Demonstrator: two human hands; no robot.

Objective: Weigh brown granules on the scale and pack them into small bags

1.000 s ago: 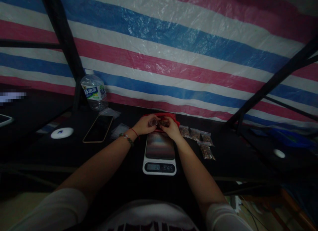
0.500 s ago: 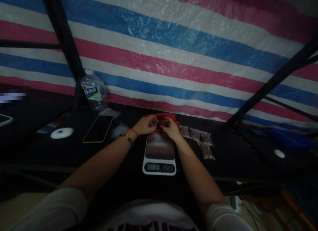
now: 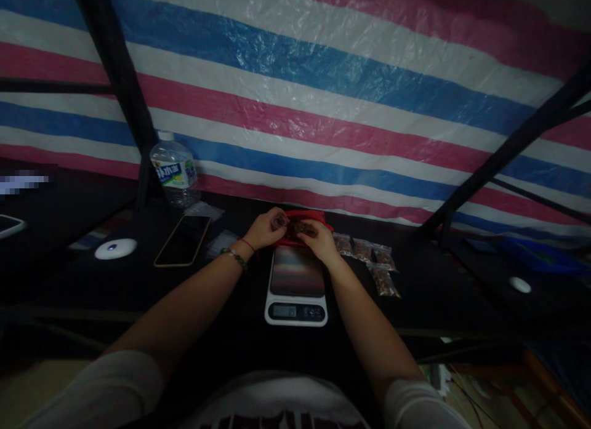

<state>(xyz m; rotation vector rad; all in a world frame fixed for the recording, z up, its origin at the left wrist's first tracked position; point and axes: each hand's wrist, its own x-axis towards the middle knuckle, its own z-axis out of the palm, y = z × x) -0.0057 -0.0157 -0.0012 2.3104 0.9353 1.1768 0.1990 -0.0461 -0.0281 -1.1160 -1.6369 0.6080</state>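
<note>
Both my hands meet just beyond the far end of a white kitchen scale [image 3: 296, 287] on a dark table. My left hand [image 3: 265, 229] is closed in a pinch on a small clear bag. My right hand [image 3: 316, 239] is closed too, fingers pinched on small brown pieces at the mouth of a red bag [image 3: 305, 217] lying behind the scale. The scale's platform is bare. Several small filled clear bags [image 3: 369, 260] lie to the right of my right hand.
A water bottle [image 3: 174, 169] stands at the back left, with a phone [image 3: 183, 240] lying face up and a round white puck [image 3: 116, 248] nearby. A striped tarp hangs behind the table. Black frame poles cross left and right. Another white puck [image 3: 519, 284] sits far right.
My left hand has lifted slightly and drawn a little left with the small bag; my right hand stays at the red bag's mouth.
</note>
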